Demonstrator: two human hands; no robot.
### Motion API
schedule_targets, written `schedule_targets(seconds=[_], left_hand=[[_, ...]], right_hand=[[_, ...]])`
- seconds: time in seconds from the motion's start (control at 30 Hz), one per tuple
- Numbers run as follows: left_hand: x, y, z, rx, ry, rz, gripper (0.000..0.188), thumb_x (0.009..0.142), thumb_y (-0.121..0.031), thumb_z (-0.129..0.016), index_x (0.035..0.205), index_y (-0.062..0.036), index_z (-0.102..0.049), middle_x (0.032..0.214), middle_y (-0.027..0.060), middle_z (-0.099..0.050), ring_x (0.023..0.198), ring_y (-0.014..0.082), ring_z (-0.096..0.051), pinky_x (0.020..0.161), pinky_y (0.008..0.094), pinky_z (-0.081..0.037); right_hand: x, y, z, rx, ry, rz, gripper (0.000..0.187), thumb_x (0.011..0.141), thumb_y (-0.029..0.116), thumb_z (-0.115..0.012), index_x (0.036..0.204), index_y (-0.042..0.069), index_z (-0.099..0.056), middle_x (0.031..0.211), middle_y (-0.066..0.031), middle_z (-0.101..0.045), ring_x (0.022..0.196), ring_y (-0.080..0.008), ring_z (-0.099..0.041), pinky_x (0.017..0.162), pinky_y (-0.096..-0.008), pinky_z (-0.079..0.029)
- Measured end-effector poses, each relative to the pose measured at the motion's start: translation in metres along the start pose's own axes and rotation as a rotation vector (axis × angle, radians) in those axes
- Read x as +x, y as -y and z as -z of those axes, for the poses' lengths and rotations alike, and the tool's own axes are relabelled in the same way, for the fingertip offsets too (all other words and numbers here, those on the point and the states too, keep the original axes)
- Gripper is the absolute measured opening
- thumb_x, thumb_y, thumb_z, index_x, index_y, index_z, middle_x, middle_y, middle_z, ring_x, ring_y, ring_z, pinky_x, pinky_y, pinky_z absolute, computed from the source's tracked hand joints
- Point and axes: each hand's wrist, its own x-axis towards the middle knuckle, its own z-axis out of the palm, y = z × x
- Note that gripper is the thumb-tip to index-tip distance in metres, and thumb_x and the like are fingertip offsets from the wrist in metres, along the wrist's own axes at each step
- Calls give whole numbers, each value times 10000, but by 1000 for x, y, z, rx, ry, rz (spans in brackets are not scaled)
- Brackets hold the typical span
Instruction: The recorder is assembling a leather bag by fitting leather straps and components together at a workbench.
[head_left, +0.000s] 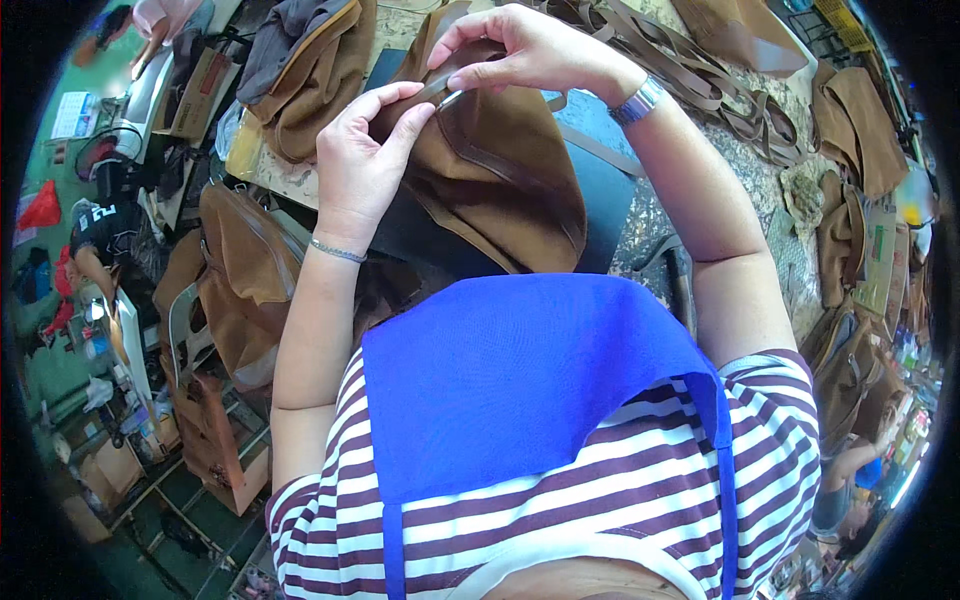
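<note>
A brown fabric bag [500,165] with darker leather trim lies across the work table in front of me. At its upper part, my left hand [362,160] pinches a narrow dark brown leather strap [432,90] between thumb and forefinger. My right hand [525,55] is curled over from the far side, thumb and fingers closed on the same strap. A small shiny metal piece shows on the strap between the two hands; its exact kind is too small to tell. Part of the strap is hidden behind my fingers.
Under the bag lies a blue-black mat [605,215] on a worn table [655,150]. Loose leather straps [700,80] tangle at the far right. More brown bags [300,85] stand at the far left, with another bag [250,270] lower down. Other people work at both sides.
</note>
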Motion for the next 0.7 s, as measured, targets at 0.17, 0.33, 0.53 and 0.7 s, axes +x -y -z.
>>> schedule_targets(seconds=[0.17,0.33,0.53,0.7], left_hand=[[6,4,1,-102,57,-129,303,849,-72,-695,1130,-2,-604,979,34,-666,892,78,-604,846,210,-457],[22,-9,3,-261,147,54,392,858,-40,-673,1217,-21,-516,939,31,-660,870,66,-602,804,200,-462],[34,-40,9,-265,158,-16,422,845,8,-662,1230,-27,-494,914,34,-654,847,65,-599,795,201,-465],[75,-80,16,-305,278,-315,395,840,-41,-664,1207,-25,-518,924,25,-634,836,58,-580,751,211,-472]], right_hand=[[-3,9,-3,17,-16,22,242,857,184,-694,1057,61,-636,947,-3,-662,845,-62,-595,739,-237,-502],[-3,7,3,-11,-20,80,358,846,142,-698,1174,73,-571,1007,-14,-647,927,-81,-581,877,-241,-460],[-41,-14,24,-473,-638,277,866,651,357,-849,1340,55,-420,1300,-139,-484,1185,-269,-489,1007,-383,-406],[-126,-39,-38,-168,-746,80,791,710,386,-782,1326,34,-430,1291,-133,-499,1160,-246,-502,1012,-388,-391]])
